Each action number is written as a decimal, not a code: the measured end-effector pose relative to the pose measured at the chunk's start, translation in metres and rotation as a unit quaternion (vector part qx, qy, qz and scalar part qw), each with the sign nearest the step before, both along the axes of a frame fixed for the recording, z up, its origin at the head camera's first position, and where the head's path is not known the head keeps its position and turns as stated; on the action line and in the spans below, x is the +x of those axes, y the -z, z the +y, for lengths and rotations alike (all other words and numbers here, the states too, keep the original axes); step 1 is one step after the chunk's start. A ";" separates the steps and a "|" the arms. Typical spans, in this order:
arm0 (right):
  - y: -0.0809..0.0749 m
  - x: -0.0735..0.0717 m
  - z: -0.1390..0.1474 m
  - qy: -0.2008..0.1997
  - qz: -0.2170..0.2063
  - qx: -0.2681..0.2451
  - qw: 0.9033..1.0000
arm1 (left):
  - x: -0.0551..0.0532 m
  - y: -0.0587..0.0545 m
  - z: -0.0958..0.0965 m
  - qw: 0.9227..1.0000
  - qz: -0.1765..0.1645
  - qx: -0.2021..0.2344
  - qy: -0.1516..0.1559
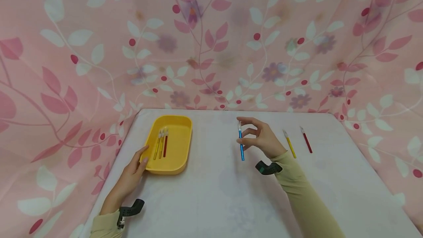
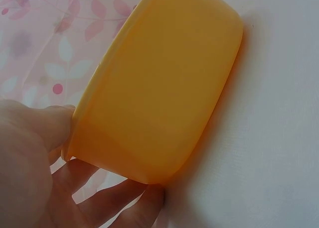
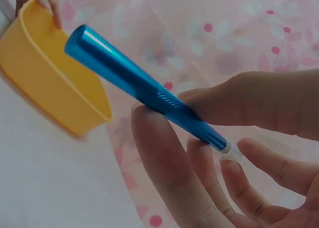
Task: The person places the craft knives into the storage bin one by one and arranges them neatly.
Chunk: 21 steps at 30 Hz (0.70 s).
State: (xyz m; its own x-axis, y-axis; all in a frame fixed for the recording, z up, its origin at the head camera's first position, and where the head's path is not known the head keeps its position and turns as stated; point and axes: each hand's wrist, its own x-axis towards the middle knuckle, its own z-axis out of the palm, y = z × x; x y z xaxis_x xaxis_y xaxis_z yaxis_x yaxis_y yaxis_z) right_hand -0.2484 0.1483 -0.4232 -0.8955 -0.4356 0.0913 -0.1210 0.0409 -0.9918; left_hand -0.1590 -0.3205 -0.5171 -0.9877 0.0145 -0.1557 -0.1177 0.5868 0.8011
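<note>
Head view: the tray point(image 1: 181, 140) is gripped at its near left rim by the left hand point(image 1: 130, 175). The blue tool point(image 1: 242, 151) is pinched, near upright, by the right hand point(image 1: 259, 136) above the table point(image 1: 205, 197), right of the tray. Two yellow tools point(image 1: 161, 148) and a red tool point(image 1: 165, 146) are contained in the tray; another yellow tool point(image 1: 290, 145) and another red tool point(image 1: 307, 141) are laid farther right.

Left wrist view: the tray's rim and wall are grasped.

Right wrist view: the blue tool is held at its ridged section.
</note>
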 end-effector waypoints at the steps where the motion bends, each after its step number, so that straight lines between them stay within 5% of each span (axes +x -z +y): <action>1: -0.001 -0.001 -0.003 -0.003 0.001 -0.002 1.000 | 0.000 0.000 0.000 1.000 0.001 0.000 0.000; 21: -0.009 -0.018 -0.053 -0.022 0.011 -0.025 0.999 | -0.001 0.002 0.000 1.000 -0.002 -0.005 -0.001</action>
State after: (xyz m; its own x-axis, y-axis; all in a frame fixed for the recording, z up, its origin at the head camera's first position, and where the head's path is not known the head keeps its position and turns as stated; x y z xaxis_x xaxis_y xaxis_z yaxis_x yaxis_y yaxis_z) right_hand -0.2659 0.0957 -0.4141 -0.8732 -0.4691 0.1326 -0.1430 -0.0136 -0.9896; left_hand -0.1596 -0.3206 -0.5188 -0.9872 0.0106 -0.1594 -0.1220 0.5938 0.7953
